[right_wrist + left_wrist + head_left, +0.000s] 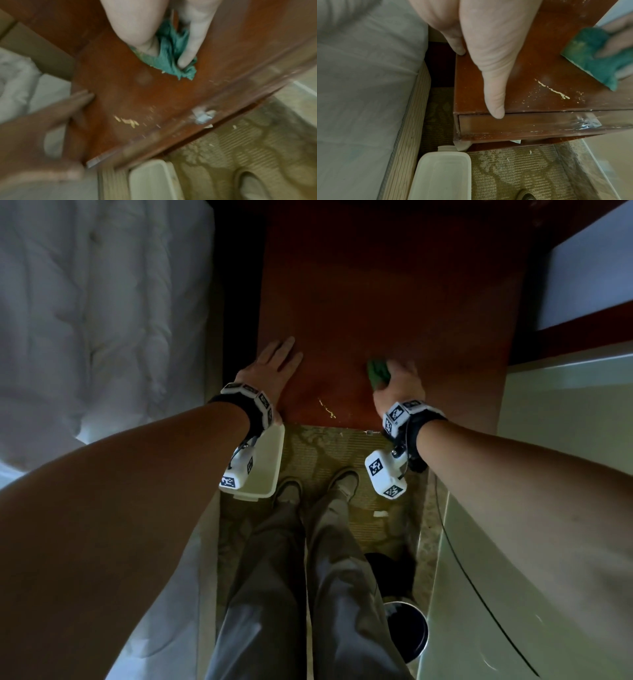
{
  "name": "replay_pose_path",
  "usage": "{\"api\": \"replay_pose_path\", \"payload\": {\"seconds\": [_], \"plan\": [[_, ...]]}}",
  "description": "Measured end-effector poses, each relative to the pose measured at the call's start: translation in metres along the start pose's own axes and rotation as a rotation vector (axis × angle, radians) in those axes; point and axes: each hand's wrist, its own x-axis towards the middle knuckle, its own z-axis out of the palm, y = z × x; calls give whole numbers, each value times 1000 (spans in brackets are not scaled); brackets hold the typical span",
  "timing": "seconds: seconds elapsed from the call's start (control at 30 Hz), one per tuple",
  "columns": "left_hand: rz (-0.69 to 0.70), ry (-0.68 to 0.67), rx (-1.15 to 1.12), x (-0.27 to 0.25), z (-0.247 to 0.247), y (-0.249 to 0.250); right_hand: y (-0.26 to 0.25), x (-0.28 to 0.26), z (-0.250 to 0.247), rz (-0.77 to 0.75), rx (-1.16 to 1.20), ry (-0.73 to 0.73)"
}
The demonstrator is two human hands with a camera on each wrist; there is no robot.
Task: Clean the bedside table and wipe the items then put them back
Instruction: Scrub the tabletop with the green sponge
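Teal-green crumpled cloth [173, 54], bunched with no clear long axis, lies on the reddish-brown wooden bedside table [376, 302], pressed under the right hand [399, 385], fingers curled over it. Left hand [270, 371] rests flat, fingers straight, beside pale crumbs [556, 90].

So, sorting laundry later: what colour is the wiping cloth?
The cloth is teal green, clearest in the left wrist view.
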Motion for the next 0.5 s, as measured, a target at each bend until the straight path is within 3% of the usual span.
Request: {"api": "replay_pose_path", "payload": {"seconds": [0.17, 0.33, 0.5], "plan": [[2, 14, -4, 0, 3, -2, 4, -28, 16, -195, -124, -98], [31, 6, -20, -2, 2, -5, -13, -41, 33, -131, -66, -96], [67, -13, -26, -4, 2, -11, -36, -51, 53, -194, -19, -120]]}}
